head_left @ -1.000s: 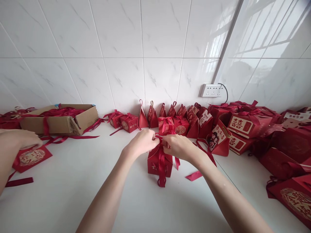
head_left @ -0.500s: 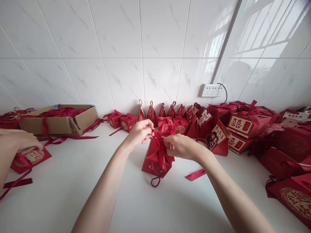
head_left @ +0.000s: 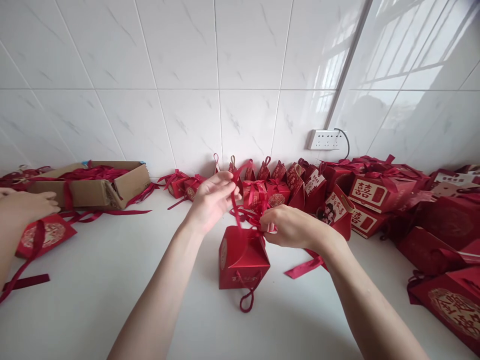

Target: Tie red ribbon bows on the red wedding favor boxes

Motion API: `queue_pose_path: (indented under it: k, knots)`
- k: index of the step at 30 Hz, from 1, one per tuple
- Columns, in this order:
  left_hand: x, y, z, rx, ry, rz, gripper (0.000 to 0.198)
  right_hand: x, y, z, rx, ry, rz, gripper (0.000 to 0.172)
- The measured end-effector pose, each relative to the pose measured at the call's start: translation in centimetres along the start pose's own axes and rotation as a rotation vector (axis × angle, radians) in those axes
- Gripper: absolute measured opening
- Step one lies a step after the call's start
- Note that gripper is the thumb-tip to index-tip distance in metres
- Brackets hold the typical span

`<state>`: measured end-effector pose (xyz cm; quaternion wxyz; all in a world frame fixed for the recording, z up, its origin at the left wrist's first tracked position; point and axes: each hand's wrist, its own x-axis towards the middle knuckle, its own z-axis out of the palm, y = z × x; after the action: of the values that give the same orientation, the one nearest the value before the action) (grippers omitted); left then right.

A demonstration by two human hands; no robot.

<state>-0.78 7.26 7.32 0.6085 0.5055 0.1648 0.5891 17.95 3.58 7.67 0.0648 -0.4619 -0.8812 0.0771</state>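
"While the left hand [head_left: 214,199] is pinching a raised strand of red ribbon [head_left: 236,210] near the centre of the frame, what is the right hand [head_left: 294,227] doing?"

"It is curling closed just right of centre, gripping more of that ribbon by the top of the red gift box [head_left: 243,262]."

"And where is that box sitting?"

"It is resting on the white table [head_left: 210,325], just below centre, its cord loop [head_left: 252,300] trailing toward the lower edge."

"Is anyone else working?"

"Yes, another person's hand [head_left: 28,206] is hovering at the far left; I cannot tell its grip. Beside it, an open cardboard box [head_left: 88,194] is holding ribbons, while stacked bow-tied boxes [head_left: 382,190] are filling the right."
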Motion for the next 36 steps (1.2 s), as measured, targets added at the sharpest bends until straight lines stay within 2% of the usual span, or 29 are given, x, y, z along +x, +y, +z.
queue_pose_path:
  k: [3,7,10,13,15,17,20,23,27,30,35,36]
  knots:
    - [-0.1,0.7,0.1,-0.005,0.045,0.046,0.017,-0.2,-0.3,-0.1,0.031,-0.033,0.009,0.013]
    - [-0.4,1.2,0.5,0.065,0.066,0.065,0.02,0.2,-0.7,0.8,0.093,-0.06,-0.006,0.005]
    - [-0.6,1.4,0.8,0.107,0.055,0.067,0.021,1.0,-0.9,1.6,0.156,-0.071,-0.008,0.023]
    - [-0.8,1.5,1.0,0.132,0.085,0.103,0.018,1.7,-0.7,2.2,0.276,0.015,-0.086,0.023]
    - [-0.8,1.7,0.9,0.126,0.106,0.134,0.018,1.9,-0.3,2.3,0.459,0.062,-0.13,0.016]
    - [-0.7,1.9,0.8,0.104,0.116,0.161,0.019,2.0,0.3,2.2,0.759,0.033,-0.156,0.01]
    - [-0.6,2.1,0.6,0.085,0.144,0.192,0.026,1.9,1.2,2.0,1.205,-0.031,-0.18,0.015]
    - [-0.5,2.2,0.5,0.147,0.212,0.227,0.037,1.7,1.7,1.8,1.418,0.015,-0.198,0.02]
    - [-0.7,2.3,0.7,0.268,0.307,0.276,0.041,1.1,1.7,1.2,1.521,0.101,-0.264,0.019]
    - [-1.1,2.4,1.1,0.284,0.325,0.273,0.05,0.5,1.3,0.7,1.53,0.183,-0.289,0.02]
    - [-1.9,2.7,1.9,0.254,0.367,0.226,0.081,-0.2,-0.3,-0.2,1.425,0.415,-0.213,0.02]
    - [-2.0,2.7,2.0,0.264,0.361,0.221,0.082,-0.3,-0.7,-0.3,1.397,0.454,-0.194,0.021]
